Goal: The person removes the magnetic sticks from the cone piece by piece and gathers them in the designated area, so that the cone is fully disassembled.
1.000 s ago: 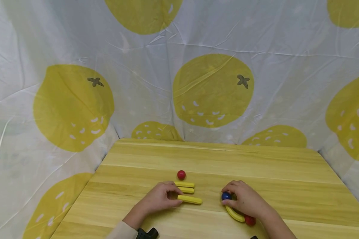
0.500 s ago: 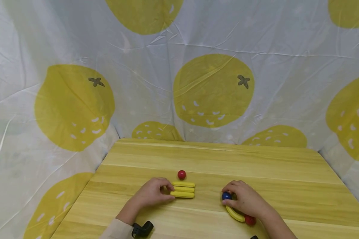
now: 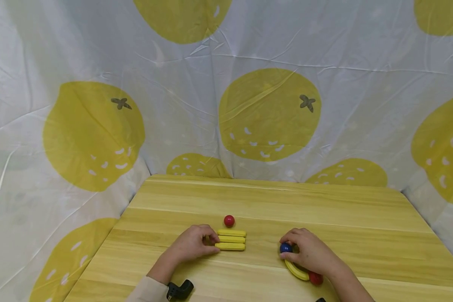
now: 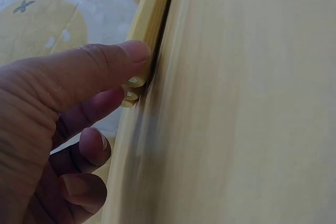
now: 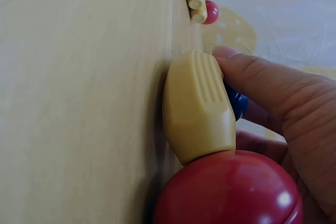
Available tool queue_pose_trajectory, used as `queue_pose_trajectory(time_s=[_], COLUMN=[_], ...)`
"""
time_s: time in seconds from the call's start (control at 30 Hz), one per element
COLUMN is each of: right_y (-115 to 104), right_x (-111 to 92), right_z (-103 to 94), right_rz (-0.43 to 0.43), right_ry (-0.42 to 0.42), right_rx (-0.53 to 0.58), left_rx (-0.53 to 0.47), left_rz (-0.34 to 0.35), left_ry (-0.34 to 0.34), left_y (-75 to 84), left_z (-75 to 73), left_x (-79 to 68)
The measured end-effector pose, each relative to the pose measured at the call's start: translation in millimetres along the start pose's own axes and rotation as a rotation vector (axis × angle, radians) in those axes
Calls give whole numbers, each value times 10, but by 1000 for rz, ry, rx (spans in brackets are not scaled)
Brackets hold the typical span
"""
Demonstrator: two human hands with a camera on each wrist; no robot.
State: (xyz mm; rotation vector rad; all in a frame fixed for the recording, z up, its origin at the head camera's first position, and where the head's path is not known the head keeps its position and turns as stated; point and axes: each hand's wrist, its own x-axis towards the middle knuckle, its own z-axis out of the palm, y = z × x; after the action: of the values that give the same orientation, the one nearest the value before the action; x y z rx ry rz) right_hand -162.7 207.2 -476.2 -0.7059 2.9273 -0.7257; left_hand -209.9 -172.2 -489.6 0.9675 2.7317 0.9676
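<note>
Three straight yellow rods lie side by side on the table. My left hand (image 3: 196,242) pinches the left end of the nearest yellow rod (image 3: 232,247); its thumb presses the near side of that rod (image 4: 151,14) in the left wrist view, other fingers loosely curled. My right hand (image 3: 312,253) holds a blue ball (image 3: 285,248) between thumb and fingers. From the blue ball runs a curved yellow rod (image 3: 296,270), ribbed on one face (image 5: 197,103), to a red ball (image 5: 228,192) at its near end. The palm partly hides that piece.
Just behind the straight rods sits a loose red ball (image 3: 229,221). The wooden table (image 3: 287,201) is bounded at the back and sides by a lemon-print cloth (image 3: 188,105). A black device (image 3: 180,289) is strapped at the left wrist.
My left hand has moved left and slightly back, bringing its yellow rod level alongside the other two; over the last half second it barely moves. My right hand has kept still.
</note>
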Motion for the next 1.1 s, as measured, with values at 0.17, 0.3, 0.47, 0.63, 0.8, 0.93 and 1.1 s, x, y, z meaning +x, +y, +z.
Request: queue_pose_trajectory(time_s=[0.17,0.3,0.47,0.63,0.8,0.93,1.1], right_y=[31,113,208,216,175,146,116], right_x=[-17,-52,-77,-65,-47,-31,-3], right_z=[-50,-124,-155,-112,-64,-31,4], right_rz=[54,149,215,201,166,126,62], right_ry=[-15,13,16,-1,-23,-35,-42], right_rx=[104,145,75,84,117,143,178], left_rx=[-6,-41,-122,-227,-354,-465,-560], left_rz=[-1,-11,-5,45,71,88,87], left_ry=[4,11,14,-11,-56,-103,-103], left_y=[-8,7,90,220,338,474,671], left_z=[-1,-4,15,82,252,450,674], left_x=[-6,-4,22,46,64,101,166])
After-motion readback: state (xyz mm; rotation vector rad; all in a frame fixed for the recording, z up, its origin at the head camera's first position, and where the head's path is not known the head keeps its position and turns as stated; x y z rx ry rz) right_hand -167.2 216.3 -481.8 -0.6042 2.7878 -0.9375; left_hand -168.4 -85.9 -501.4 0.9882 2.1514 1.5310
